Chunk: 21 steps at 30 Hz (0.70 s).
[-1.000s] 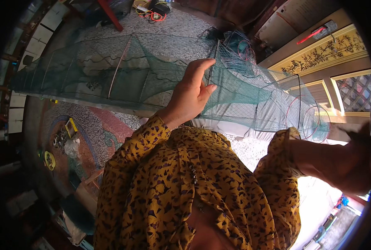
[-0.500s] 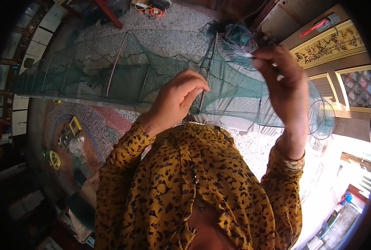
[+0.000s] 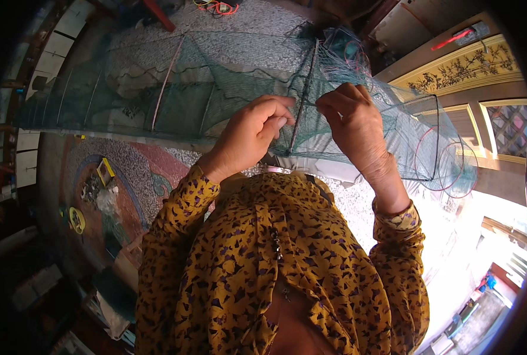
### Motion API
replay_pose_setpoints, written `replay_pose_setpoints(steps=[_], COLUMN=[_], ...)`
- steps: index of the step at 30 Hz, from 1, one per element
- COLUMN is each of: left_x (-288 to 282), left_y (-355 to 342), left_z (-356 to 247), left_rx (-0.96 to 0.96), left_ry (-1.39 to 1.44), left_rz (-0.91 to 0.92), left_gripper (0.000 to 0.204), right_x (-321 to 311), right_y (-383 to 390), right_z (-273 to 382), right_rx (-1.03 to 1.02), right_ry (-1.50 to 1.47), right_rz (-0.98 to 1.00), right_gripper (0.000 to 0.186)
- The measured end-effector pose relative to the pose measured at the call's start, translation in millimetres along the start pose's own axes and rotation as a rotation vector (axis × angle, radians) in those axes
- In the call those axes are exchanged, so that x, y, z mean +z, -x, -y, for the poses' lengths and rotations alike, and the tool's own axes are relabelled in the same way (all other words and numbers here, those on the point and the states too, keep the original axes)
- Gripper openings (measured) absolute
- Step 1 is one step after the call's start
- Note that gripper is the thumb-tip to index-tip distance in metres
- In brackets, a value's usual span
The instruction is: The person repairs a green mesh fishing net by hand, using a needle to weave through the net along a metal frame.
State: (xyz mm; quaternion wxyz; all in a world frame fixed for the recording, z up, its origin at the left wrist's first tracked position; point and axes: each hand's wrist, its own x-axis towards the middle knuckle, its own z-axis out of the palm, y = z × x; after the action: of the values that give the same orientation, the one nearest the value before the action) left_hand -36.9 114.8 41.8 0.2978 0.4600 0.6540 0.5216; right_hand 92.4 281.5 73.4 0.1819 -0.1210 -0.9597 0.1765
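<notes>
A long, framed green mesh net (image 3: 210, 100) stretches across in front of me, with pale and dark rods dividing it. My left hand (image 3: 254, 127) is at the net just left of an upright dark rod (image 3: 300, 109), fingers curled in against the mesh and pinched on it. My right hand (image 3: 355, 124) is just right of that rod, thumb and fingertips pinched together over the netting; what they grip is too small or hidden to make out. A bunched part of the net with thin red rings (image 3: 456, 163) spreads to the right.
A red post (image 3: 160, 15) and orange cables (image 3: 222, 9) are at the back. Yellow decorated panels (image 3: 453, 65) with a red-handled object (image 3: 444, 42) stand right. A yellow bowl (image 3: 76, 220) and small clutter lie on the patterned floor at left. A bright white surface (image 3: 453, 248) is lower right.
My right hand came up from the right edge and has moved left and down to beside the dark rod, now pinching. My left hand has shifted lower, staying by that rod.
</notes>
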Motion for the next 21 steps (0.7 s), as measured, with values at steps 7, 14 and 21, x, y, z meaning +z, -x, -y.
replay_pose_setpoints(steps=[7, 14, 21], left_x=[0, 1, -4], left_y=[0, 5, 3], left_z=[3, 10, -5], left_rx=[-0.169, -0.098, -0.032], left_ry=[0.281, 0.144, -0.111], left_rz=[-0.009, -0.018, 0.017], left_gripper=[0.008, 0.005, 0.01], right_x=[34, 35, 31], right_y=[-3, -26, -60], right_z=[19, 28, 63], right_rx=[0.22, -0.081, -0.086], right_ry=[-0.385, 0.161, -0.451], right_rz=[-0.205, 0.087, -0.141], right_gripper=[0.017, 0.01, 0.008])
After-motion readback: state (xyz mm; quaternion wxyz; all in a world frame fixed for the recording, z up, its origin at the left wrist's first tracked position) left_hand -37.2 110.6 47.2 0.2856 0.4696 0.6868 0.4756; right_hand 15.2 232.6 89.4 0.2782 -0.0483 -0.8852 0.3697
